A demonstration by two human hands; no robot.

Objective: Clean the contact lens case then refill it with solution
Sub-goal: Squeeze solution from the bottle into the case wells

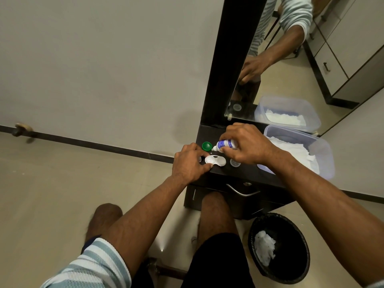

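Sitting low by the floor, bare knees showing, striped sleeve at the near left. Standing on the floor beside the table's near right corner, a round black waste bin holding crumpled white tissue. Running across the front of the dark table, a drawer with a curved metal handle. Steadying the white, open, two-well contact lens case at the table's near left edge, the left hand, fingers narrowly pinched on the case's left end. Gripping a small white solution bottle with a blue label, the right hand, closed around the bottle and tilting its nozzle down and left, just above the case. Lying near the case on the right, a clear round cap. Resting near the table's left edge, beyond the case, a round green lid. Filling the table's right end, a clear plastic tub of white tissues. Leaning behind, at the far edge, a dark-framed mirror reflecting hand and tub.
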